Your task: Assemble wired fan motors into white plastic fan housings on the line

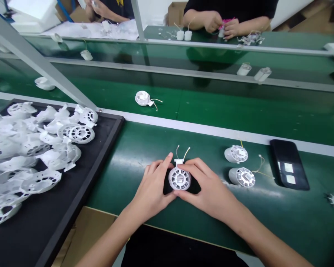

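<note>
Just in from the near edge of the green bench (150,142), the left hand (151,187) and right hand (211,191) framed a round white vented housing (180,180), which sat between them. The right fingers (187,168) pinched it, thumb below and index above; the left fingers (167,162) curved round its other side, thumb by the lower rim, index raised beside the tab (179,161), how firmly I could not tell. The step in hand looked like aligning or pressing the housing; the next move seemed to call for an even two-handed grip, with the thin wires (187,152) at the tab kept untrapped. Leftward, the raised rim of the black tray (108,148) bounded the room; rightward, two white cylinders (242,177) and a phone (289,164) did. Ahead, open space ran to a pale rail (183,129); beyond it lay one wired white part (143,98). Farthest off were co-workers' hands (231,29).
</note>
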Demonstrator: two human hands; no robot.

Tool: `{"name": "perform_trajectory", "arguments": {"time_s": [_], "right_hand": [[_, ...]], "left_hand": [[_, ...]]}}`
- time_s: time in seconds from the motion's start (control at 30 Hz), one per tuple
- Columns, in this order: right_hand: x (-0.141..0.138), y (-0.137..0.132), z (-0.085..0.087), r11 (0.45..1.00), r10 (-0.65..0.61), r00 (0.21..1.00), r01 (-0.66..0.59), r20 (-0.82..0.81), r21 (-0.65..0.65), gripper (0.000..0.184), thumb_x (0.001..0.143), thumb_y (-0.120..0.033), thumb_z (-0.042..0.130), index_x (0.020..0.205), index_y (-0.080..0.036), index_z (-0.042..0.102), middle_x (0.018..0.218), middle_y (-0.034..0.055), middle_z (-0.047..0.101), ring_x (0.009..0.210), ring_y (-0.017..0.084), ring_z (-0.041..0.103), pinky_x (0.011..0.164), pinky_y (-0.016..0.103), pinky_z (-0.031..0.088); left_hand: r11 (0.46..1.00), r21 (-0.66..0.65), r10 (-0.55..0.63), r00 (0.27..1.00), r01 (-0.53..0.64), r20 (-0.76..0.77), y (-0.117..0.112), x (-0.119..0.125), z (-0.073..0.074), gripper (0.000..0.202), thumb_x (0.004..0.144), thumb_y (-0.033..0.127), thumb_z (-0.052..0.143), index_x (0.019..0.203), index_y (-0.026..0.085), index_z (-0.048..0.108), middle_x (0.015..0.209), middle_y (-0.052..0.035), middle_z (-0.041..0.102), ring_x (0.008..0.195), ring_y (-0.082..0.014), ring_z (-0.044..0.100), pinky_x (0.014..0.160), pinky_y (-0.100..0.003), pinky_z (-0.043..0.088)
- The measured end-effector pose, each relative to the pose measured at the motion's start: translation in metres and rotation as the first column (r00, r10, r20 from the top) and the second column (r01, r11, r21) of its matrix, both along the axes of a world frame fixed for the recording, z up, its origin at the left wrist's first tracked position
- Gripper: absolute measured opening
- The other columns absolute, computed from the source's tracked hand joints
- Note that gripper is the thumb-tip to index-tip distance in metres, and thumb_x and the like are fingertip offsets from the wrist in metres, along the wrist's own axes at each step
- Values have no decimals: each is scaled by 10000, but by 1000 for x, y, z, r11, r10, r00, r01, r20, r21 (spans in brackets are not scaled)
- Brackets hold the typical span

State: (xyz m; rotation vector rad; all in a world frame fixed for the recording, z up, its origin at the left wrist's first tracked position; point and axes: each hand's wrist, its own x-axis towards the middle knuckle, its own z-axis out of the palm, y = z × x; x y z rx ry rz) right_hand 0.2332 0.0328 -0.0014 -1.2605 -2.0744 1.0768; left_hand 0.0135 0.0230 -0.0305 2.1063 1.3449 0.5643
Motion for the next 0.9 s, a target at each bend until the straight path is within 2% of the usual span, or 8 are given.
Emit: {"name": "perform_trajectory", "arguments": {"time_s": [0.2, 0.33, 0.43, 0.53, 0.6, 0.67, 0.77, 0.9], "right_hand": [[-3, 2, 2, 985, 4, 966, -48, 258, 165, 454, 951, -428, 763, 1355, -285, 612, 1322, 58, 681, 1268, 319, 540, 995, 494, 472], [-1, -3, -1, 972, -8, 970, -49, 241, 228, 558, 959, -493, 746, 1425, -245, 566, 1366, 69, 672, 1286, 305, 517, 1025, 468, 440], [3, -4, -4, 948, -14, 988, -36, 155, 315, 593, 964, -564, 712, 1417, -211, 566, 1335, 63, 675, 1183, 271, 556, 1014, 426, 442], [12, 1, 0, 891, -69, 992, 13, 106, 454, 576, 1008, -616, 613, 1414, -209, 567, 1322, 60, 672, 1143, 261, 560, 991, 413, 439], [22, 6, 8, 860, -149, 984, 82, 96, 503, 568, 1023, -604, 595, 1433, -212, 553, 1337, 64, 664, 1154, 261, 554, 999, 407, 432], [36, 10, 20, 847, -232, 964, 137, 126, 514, 561, 1022, -581, 615, 1448, -224, 541, 1351, 65, 662, 1186, 268, 544, 1033, 416, 410], [65, 16, 36, 806, -438, 866, 258, 243, 532, 554, 1015, -566, 630, 1464, -258, 532, 1384, 84, 649, 1230, 300, 534, 1042, 472, 376], [103, 21, 41, 712, -669, 658, 434, 346, 552, 441, 958, -437, 702, 1317, -186, 656, 1135, 153, 735, 1118, 377, 576, 969, 555, 367]], "left_hand": [[999, 22, -46, 999, 46, 11, 0, -2, 1, 1053, 862, 177, 711, 1675, 283, 49, 1393, -158, 566, 1284, -373, 483, 1062, -583, 421], [994, -55, -85, 988, 92, 126, 0, -16, 11, 774, 903, 275, 682, 1602, 339, 357, 1472, -129, 554, 1364, -387, 485, 1154, -646, 373], [954, -300, 120, 951, -30, 286, 8, -17, 18, 416, 972, 465, 634, 1375, 361, 634, 1405, -75, 645, 1317, -377, 582, 1133, -605, 460], [829, -554, 352, 843, -78, 408, 22, 4, 26, 470, 944, 575, 674, 1332, 310, 668, 1335, -75, 701, 1262, -358, 644, 1086, -505, 544], [788, -615, 366, 795, 11, 483, 35, 28, 32, 539, 936, 589, 688, 1358, 255, 649, 1332, -98, 704, 1243, -342, 660, 1095, -461, 542], [836, -544, 262, 820, 71, 509, 58, 51, 36, 550, 961, 592, 650, 1355, 208, 644, 1312, -122, 711, 1201, -323, 685, 1088, -439, 544], [976, -216, 91, 953, -28, 290, 121, 72, 40, 540, 973, 582, 591, 1310, 165, 657, 1255, -140, 729, 1155, -320, 697, 1056, -442, 554], [959, 142, 240, 969, -246, 59, 220, 76, 49, 551, 971, 437, 559, 1401, 94, 535, 1380, -236, 617, 1299, -427, 565, 1159, -644, 361]]}}
